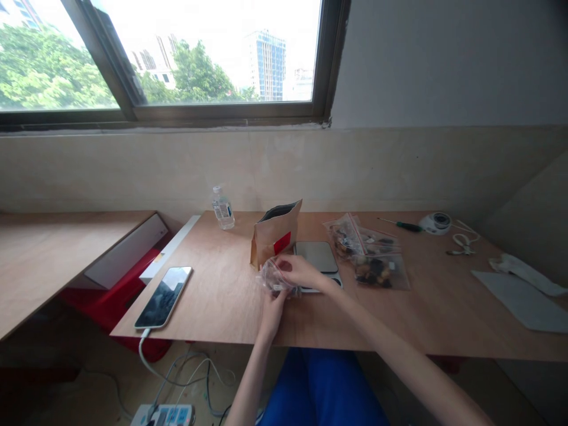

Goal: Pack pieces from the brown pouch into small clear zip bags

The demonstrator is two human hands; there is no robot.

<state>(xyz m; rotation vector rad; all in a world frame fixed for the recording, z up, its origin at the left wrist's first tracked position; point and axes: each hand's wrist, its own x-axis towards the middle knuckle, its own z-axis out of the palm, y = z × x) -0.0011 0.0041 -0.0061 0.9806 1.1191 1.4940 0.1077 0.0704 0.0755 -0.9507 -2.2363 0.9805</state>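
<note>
A clear zip bag (270,277) is between my two hands, just in front of a standing brown paper pouch (271,239) with a red label and an open top. My left hand (276,300) grips the bag from below, fingers closed. My right hand (298,271) pinches the bag's upper edge; its fingertips are partly hidden. What the bag holds is hard to make out. Behind my right hand lies a small digital scale (317,255) with a metal plate, partly covered by the hand. Several filled zip bags (380,272) with dark and tan pieces lie right of the scale.
A water bottle (223,208) stands at the back left. A phone (164,297) with a charging cable lies near the left edge. Farther right are a screwdriver (408,226), a white dome camera (435,223) with its cable, and a white sheet (523,302). A power strip (164,415) sits below.
</note>
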